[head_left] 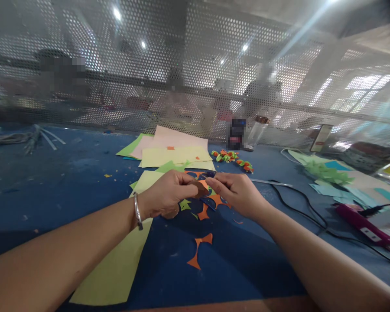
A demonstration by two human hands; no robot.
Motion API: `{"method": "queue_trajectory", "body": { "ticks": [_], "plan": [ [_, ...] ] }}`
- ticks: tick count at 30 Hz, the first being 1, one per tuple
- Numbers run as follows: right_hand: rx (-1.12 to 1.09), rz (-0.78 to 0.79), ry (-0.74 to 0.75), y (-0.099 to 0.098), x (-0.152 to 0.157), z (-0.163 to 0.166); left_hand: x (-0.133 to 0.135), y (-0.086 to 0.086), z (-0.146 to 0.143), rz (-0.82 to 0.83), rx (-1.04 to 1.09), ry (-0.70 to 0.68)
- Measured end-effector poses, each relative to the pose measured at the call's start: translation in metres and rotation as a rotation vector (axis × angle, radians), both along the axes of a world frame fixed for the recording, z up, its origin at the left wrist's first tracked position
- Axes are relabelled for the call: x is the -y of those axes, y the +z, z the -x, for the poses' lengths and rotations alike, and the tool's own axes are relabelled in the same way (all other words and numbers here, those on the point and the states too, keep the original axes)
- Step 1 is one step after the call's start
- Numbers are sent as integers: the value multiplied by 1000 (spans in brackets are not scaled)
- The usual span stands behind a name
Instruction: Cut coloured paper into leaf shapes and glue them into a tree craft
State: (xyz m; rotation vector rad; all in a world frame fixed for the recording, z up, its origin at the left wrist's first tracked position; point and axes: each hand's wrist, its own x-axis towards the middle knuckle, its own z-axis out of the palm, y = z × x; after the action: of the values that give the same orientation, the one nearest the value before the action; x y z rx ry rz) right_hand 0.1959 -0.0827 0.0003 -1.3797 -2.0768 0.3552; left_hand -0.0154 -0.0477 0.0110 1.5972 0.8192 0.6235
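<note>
My left hand (173, 193), with a silver bangle at the wrist, pinches a small brownish-orange piece of paper (199, 189) between thumb and fingers. Close on its right, my right hand (232, 190) is closed, thumb against the fingers, at the paper's edge. Something small and dark (209, 174) shows at its fingertips, too unclear to name. Below and between the hands lie orange paper offcuts (203, 212) with curved cut edges and a green scrap (185, 204). A longer orange offcut (199, 251) lies nearer me on the blue table (169, 277).
Yellow-green paper (117, 268) runs under my left forearm. Paper sheets (178, 141) are stacked behind, beside orange-and-green twisted paper pieces (225, 156) and a clear bottle (257, 134). Right: a black cable (308, 201), purple power strip (364, 223) and green paper cuttings (328, 173). Perforated metal screen (195, 86) behind.
</note>
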Motion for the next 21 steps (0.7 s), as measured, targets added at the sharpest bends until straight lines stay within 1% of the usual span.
{"method": "queue_trajectory", "body": {
  "ticks": [3, 5, 7, 11, 16, 19, 21],
  "plan": [
    [-27, 25, -64, 0, -2, -2, -2, 0, 1, -10, 24, 37],
    [-53, 40, -79, 0, -4, -2, -3, -1, 1, -18, 15, 54],
    [-76, 62, -82, 0, -5, -2, -4, -3, 2, 2, 0, 42],
    [-129, 92, -45, 0, -4, -1, -1, -4, 1, 78, -45, 18],
    [-217, 152, -12, -1, -3, 0, 4, 1, -4, 32, 7, 48],
    [-256, 142, 13, -1, -2, 0, 5, 1, -5, 29, 27, 29],
    [-265, 128, 32, -2, -2, 0, 5, 0, -4, 40, -11, 13]
  ]
}}
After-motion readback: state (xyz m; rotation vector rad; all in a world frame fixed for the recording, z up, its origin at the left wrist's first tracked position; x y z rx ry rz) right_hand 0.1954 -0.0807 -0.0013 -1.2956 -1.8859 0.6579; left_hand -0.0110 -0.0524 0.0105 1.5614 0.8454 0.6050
